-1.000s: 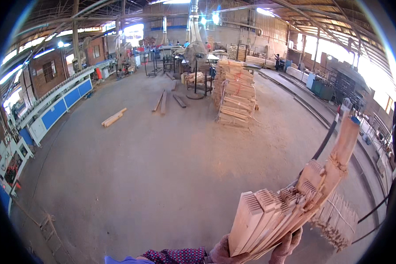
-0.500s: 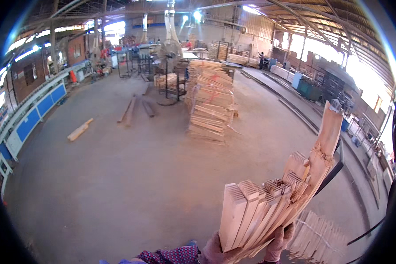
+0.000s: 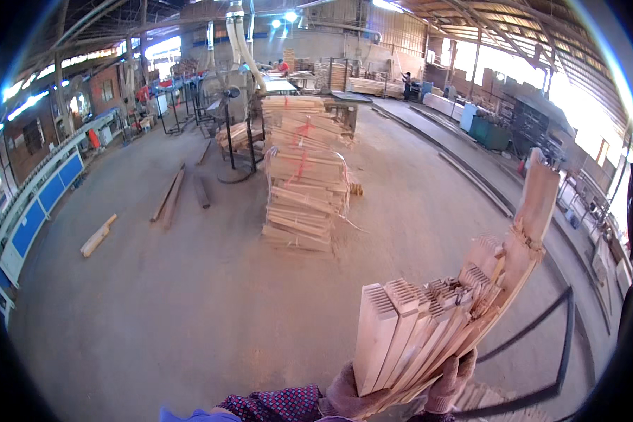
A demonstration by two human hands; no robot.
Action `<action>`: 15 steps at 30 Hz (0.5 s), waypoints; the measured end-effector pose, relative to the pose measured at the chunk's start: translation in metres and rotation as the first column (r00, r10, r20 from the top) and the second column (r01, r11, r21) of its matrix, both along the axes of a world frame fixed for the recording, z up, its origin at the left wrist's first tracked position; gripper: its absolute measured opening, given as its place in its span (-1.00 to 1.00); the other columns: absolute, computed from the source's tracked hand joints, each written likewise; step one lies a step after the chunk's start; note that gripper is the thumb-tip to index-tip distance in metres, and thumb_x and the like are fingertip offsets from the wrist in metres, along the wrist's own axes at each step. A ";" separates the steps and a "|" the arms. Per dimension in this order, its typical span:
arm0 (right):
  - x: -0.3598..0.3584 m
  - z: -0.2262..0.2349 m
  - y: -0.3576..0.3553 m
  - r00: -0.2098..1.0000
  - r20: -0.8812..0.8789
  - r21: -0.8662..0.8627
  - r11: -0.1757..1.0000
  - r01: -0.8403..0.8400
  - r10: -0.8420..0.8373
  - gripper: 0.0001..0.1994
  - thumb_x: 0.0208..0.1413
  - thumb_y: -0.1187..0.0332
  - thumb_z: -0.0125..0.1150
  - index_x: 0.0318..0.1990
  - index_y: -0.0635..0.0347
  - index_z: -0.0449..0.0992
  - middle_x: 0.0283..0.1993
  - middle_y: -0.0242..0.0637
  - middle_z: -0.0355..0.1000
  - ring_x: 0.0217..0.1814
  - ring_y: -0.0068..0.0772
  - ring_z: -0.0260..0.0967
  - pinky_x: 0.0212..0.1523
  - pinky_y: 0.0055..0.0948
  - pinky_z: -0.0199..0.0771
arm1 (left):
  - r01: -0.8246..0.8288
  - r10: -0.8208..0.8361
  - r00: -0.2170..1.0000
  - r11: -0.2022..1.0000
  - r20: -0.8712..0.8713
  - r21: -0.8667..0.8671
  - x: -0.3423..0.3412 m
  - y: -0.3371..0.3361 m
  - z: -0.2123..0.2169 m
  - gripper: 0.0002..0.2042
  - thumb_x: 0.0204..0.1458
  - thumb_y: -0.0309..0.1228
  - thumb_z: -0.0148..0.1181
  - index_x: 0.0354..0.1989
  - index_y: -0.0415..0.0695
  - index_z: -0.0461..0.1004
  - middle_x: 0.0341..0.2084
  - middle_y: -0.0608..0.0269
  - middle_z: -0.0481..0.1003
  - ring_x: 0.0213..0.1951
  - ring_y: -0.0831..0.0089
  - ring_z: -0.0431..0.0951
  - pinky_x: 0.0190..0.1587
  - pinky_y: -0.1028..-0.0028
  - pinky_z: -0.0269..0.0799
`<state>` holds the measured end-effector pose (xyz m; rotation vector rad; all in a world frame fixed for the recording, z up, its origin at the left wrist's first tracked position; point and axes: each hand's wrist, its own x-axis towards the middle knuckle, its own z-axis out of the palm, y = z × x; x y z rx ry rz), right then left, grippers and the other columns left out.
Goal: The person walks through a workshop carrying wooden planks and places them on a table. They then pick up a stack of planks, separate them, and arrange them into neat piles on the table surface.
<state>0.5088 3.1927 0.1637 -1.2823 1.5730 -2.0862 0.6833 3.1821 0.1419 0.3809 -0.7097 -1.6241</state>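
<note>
A bundle of wooden boards (image 3: 408,334) with comb-like notched ends stands tilted in my two gloved hands at the lower right. My left hand (image 3: 346,394) is wrapped under its left side, the fingers partly hidden by the wood. From the right, my right hand (image 3: 453,383) grips the other side with its fingers up along the boards. One longer board (image 3: 538,200), rough and splintered midway, rises well above the rest at the bundle's right. A patterned sleeve (image 3: 278,406) covers my left forearm.
Ahead stands a tall, uneven stack of boards (image 3: 299,169). A black metal frame (image 3: 564,344) is close on my right, with more wood (image 3: 499,399) below. Loose timber (image 3: 98,235) lies on the floor. A blue-and-white machine (image 3: 39,204) lines the left; a person (image 3: 406,86) stands far off.
The tall stack appears nearer and farther left. The black frame on the right shows more fully, and the wood low on the right has slid mostly out of view. Both hands keep hold of the bundle.
</note>
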 end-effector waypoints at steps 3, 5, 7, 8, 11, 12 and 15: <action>-0.043 0.003 -0.075 0.999 0.046 0.057 0.998 -0.005 0.003 -0.31 0.11 -0.03 0.17 0.21 0.37 0.25 0.11 -0.16 0.35 0.14 -0.33 0.26 0.19 -0.35 0.19 | -0.006 0.007 0.999 1.000 0.035 -0.023 -0.033 -0.065 0.010 -0.37 -0.09 -0.64 0.31 0.21 -0.15 0.21 0.08 0.09 0.42 0.11 0.27 0.43 0.12 0.20 0.40; -0.049 0.018 -0.125 0.995 0.089 0.025 0.999 -0.043 0.040 -0.33 0.10 -0.04 0.19 0.17 0.37 0.29 0.08 -0.18 0.36 0.11 -0.34 0.26 0.17 -0.35 0.22 | 0.010 0.021 0.930 0.996 0.367 -0.085 -0.032 -0.107 -0.001 -0.36 -0.05 -0.61 0.29 0.26 -0.10 0.18 0.12 0.15 0.39 0.12 0.33 0.43 0.16 0.23 0.36; -0.073 0.017 -0.167 0.995 0.064 0.045 0.996 -0.082 0.080 -0.34 0.10 -0.02 0.19 0.17 0.37 0.30 0.08 -0.18 0.36 0.11 -0.34 0.27 0.15 -0.34 0.23 | -0.106 0.110 0.988 0.993 0.107 -0.046 -0.069 -0.137 0.027 -0.37 -0.07 -0.67 0.28 0.22 -0.12 0.21 0.07 0.10 0.42 0.10 0.29 0.44 0.12 0.20 0.41; -0.087 0.014 -0.187 0.997 0.054 0.031 0.998 -0.063 0.062 -0.34 0.09 -0.02 0.20 0.17 0.38 0.29 0.08 -0.18 0.36 0.11 -0.34 0.27 0.15 -0.34 0.23 | -0.150 0.149 0.988 0.989 -0.025 -0.020 -0.087 -0.155 0.035 -0.38 -0.08 -0.70 0.28 0.20 -0.13 0.22 0.05 0.08 0.44 0.10 0.27 0.44 0.09 0.18 0.43; -0.127 0.005 -0.248 0.999 0.024 0.017 0.999 -0.032 0.031 -0.34 0.10 0.00 0.20 0.18 0.38 0.28 0.08 -0.17 0.36 0.11 -0.33 0.27 0.15 -0.34 0.23 | -0.124 0.125 0.990 0.992 0.067 -0.020 -0.121 -0.216 0.020 -0.38 -0.05 -0.73 0.23 0.22 -0.10 0.21 0.05 0.08 0.44 0.09 0.28 0.45 0.09 0.18 0.43; -0.145 0.008 -0.266 0.999 0.017 0.038 0.999 -0.038 0.037 -0.34 0.10 0.02 0.20 0.18 0.38 0.27 0.08 -0.16 0.36 0.11 -0.33 0.27 0.15 -0.34 0.23 | -0.080 0.070 0.994 0.988 0.080 0.134 -0.134 -0.234 0.022 -0.39 -0.06 -0.67 0.28 0.20 -0.13 0.20 0.05 0.08 0.44 0.08 0.28 0.46 0.09 0.20 0.43; -0.189 0.010 -0.324 0.997 0.076 0.008 1.000 0.018 -0.019 -0.36 -0.01 0.20 0.24 0.19 0.38 0.26 0.08 -0.16 0.32 0.13 -0.29 0.26 0.19 -0.31 0.21 | -0.055 0.056 0.998 0.993 -0.008 0.103 -0.187 -0.307 0.016 -0.35 -0.10 -0.60 0.36 0.20 -0.15 0.20 0.07 0.07 0.43 0.07 0.28 0.46 0.09 0.22 0.43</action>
